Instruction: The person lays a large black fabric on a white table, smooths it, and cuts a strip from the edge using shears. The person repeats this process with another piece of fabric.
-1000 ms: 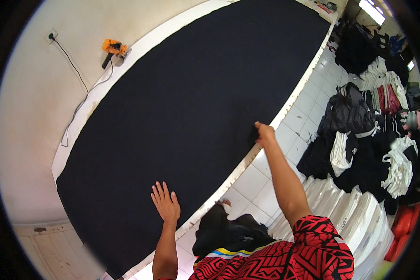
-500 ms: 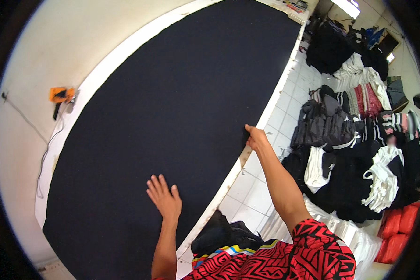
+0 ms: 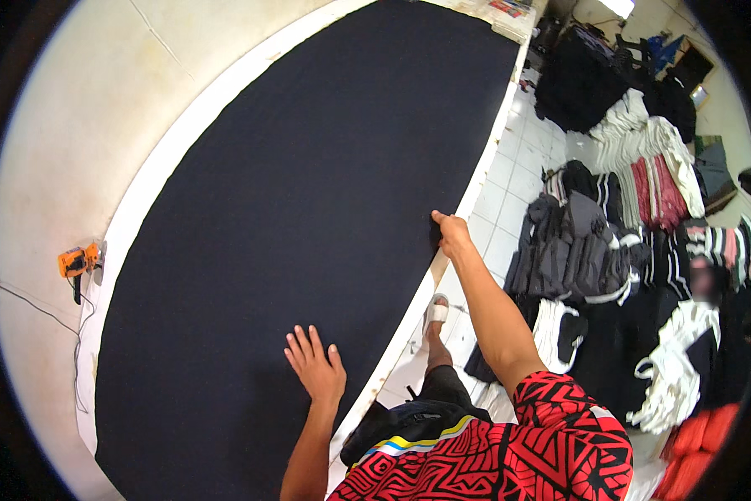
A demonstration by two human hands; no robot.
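Observation:
A wide sheet of black fabric [image 3: 309,184] lies spread over a long white table [image 3: 133,188]. My left hand [image 3: 317,365] rests palm down on the fabric, fingers stretched out, with nothing in it. At the table's right-hand edge, my right hand [image 3: 451,234] has hold of the fabric's border. Its thumb side lies on top and the other fingers curl over the edge, partly hidden.
An orange electric cutting tool [image 3: 78,260] with a cord stands at the table's left edge by the wall. Stacks of grey garments [image 3: 572,250], white pieces [image 3: 676,359] and red bundles [image 3: 697,451] fill the right side, beyond a tiled floor [image 3: 505,179].
The view has shifted, and my sandalled foot and leg now show beside the table. My left hand still lies flat on the fabric; my right hand keeps its hold on the border.

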